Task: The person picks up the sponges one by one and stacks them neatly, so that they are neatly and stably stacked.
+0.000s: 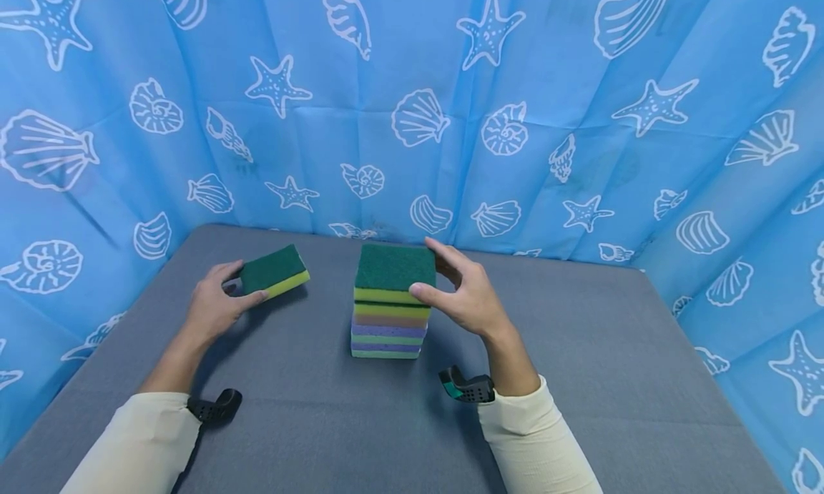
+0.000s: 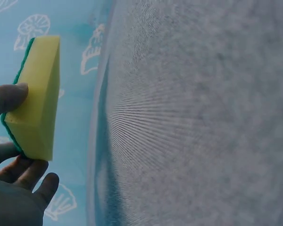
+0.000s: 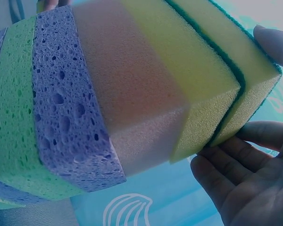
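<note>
My left hand (image 1: 217,301) pinches a yellow scrub sponge (image 1: 275,273) with a dark green scouring face on top, held above the table's left half. In the left wrist view the thumb lies on the sponge's yellow side (image 2: 40,94), with fingertips under its lower end. A tall stack of sponges (image 1: 389,333) stands mid-table: green and purple layers below, a brownish-pink one, then two yellow scrub sponges. My right hand (image 1: 468,294) holds the uppermost scrub sponge (image 1: 395,267) at its right end, thumb at the near corner. The right wrist view shows fingers against the yellow layers (image 3: 240,110).
A grey cloth-covered table (image 1: 579,379) spreads under both hands. Behind it and along the sides hangs a blue curtain (image 1: 360,129) printed with white shells and starfish. Each wrist wears a dark camera mount, left (image 1: 215,407) and right (image 1: 466,387).
</note>
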The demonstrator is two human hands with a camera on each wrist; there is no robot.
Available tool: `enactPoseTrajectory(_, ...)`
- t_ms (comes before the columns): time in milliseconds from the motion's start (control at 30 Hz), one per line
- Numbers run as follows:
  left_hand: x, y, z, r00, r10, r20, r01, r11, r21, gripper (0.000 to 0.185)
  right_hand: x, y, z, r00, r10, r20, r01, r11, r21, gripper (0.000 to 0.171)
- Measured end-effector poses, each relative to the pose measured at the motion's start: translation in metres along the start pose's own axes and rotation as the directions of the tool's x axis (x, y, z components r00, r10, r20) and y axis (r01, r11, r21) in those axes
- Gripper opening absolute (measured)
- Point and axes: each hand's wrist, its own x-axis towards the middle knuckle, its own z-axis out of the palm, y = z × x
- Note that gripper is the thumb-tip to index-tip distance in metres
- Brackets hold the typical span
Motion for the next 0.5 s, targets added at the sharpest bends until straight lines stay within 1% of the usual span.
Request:
enactPoseTrajectory(100,-0.003,0.005,-0.001,1.000,0.017,-0.004,-0.017,1.000,-0.011,0.080,0.000,0.000,0.000,1.000,-0.001,0.002,0.001,1.000,0.002,0.078)
enactPoseTrajectory(200,-0.004,0.011,-0.002,0.998,0.058,-0.033,-0.059,0.998,-0.020,0.077,0.000,0.000,0.000,1.000,-0.004,0.003,0.004,1.000,0.009,0.077)
enactPoseTrajectory(333,-0.006,0.021,-0.004,0.990,0.119,-0.081,-0.121,0.992,-0.023,0.074,0.000,0.000,0.000,1.000,-0.010,0.003,0.010,1.000,0.010,0.076)
enactPoseTrajectory(500,-0.009,0.036,-0.008,0.981,0.162,-0.110,-0.167,0.986,-0.032,0.072,0.000,0.001,0.000,1.000,-0.010,0.004,0.010,1.000,0.011,0.077)
